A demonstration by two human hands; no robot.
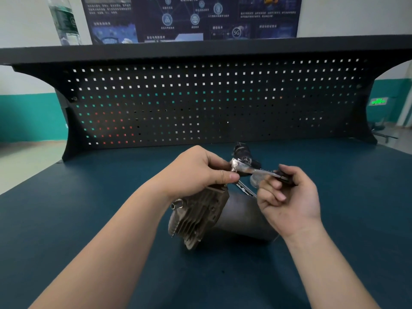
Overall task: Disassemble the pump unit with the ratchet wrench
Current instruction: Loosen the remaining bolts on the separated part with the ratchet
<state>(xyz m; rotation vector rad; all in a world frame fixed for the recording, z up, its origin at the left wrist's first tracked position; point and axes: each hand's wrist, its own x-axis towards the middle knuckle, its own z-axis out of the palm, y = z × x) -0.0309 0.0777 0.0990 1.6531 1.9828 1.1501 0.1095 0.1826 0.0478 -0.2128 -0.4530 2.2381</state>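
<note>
A: Big picture first: the dark blue matted workbench (89,219) carries the grey finned metal pump unit (200,216), lying on its side directly beneath both hands.

B: And above it, the shiny steel ratchet wrench (256,171), spanning hand to hand. The left hand (196,172) has thumb and fingers curled around the wrench's head end, pinching it right over the pump's top edge. The right hand (287,197) is curled round the handle end, fingers wrapped on the dark grip.

A: So both hands are clasped on the tool, none steadying the pump body?

B: That's how it looks, though the left palm may graze the fins; I can't tell. That's the risk, I'd say: swing the handle hard and the round casing could roll on the mat, or the socket could slip off a fastener hidden under the left fingers.

A: And that small dark part (243,156) just beyond the wrench head?

B: Blurred. Can't identify it.
</note>
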